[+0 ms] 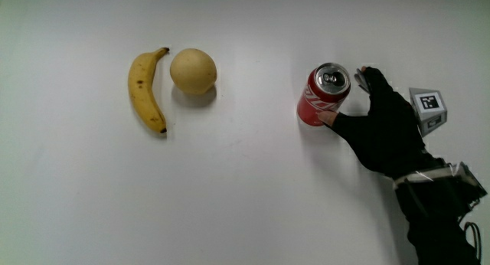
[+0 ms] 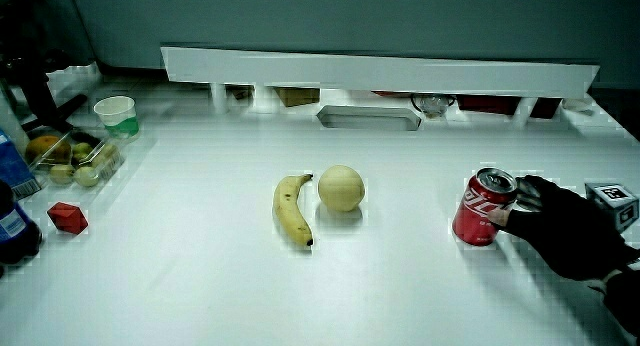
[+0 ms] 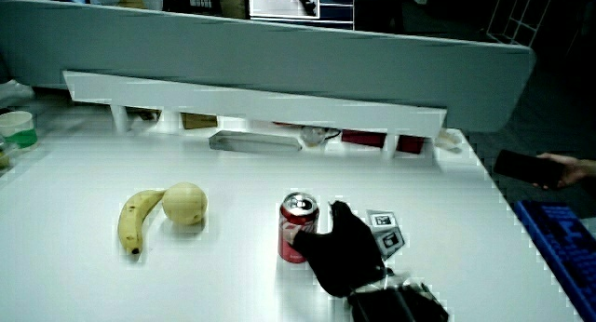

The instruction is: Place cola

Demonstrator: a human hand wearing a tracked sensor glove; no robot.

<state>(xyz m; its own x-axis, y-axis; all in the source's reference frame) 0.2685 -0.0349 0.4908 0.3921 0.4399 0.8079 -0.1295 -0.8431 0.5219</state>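
A red cola can [image 1: 321, 98] stands upright on the white table [image 1: 245, 196], also seen in both side views [image 2: 483, 208] [image 3: 297, 229]. The black-gloved hand [image 1: 383, 123] is beside the can, with the patterned cube [image 1: 427, 106] on its back. The thumb [image 1: 331, 120] touches the can's lower side. The other fingers [image 1: 366, 77] are spread beside the can's rim, with a thin gap between them and the can. In both side views the hand [image 2: 565, 226] [image 3: 343, 249] rests low beside the can.
A banana [image 1: 145, 90] and a round yellow fruit [image 1: 193, 70] lie side by side, away from the can. In a side view a red cube [image 2: 67, 218], a fruit box [image 2: 75, 158] and a cup [image 2: 116, 114] sit at the table's edge. A grey tray [image 2: 367, 117] lies by the partition.
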